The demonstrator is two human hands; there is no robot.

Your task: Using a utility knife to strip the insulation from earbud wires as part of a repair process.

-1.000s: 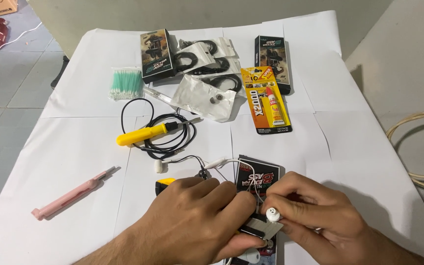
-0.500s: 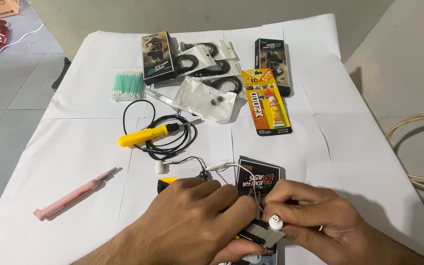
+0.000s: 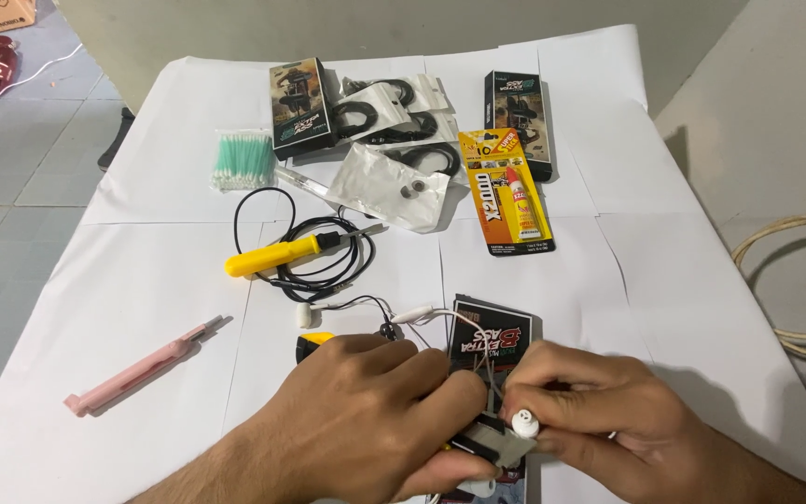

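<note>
Pinching a small white round earbud [image 3: 523,425] at lower centre, my right hand [image 3: 599,425] has fingers clamped on it; my left hand [image 3: 366,425] grips a dark tool. Upper left lies a clear packet of green swabs [image 3: 243,159], then dark printed boxes [image 3: 302,107], silver pouches [image 3: 394,187], a yellow glue card [image 3: 506,191].

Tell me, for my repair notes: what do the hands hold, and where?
Right hand pinches a small white earbud by its body; what the left hand grips cannot be told.

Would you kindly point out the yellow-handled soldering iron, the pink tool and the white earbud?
yellow-handled soldering iron [image 3: 270,257], head view, handle middle
pink tool [image 3: 132,371], head view, mid-body
white earbud [image 3: 524,425], head view, rounded tip
</note>
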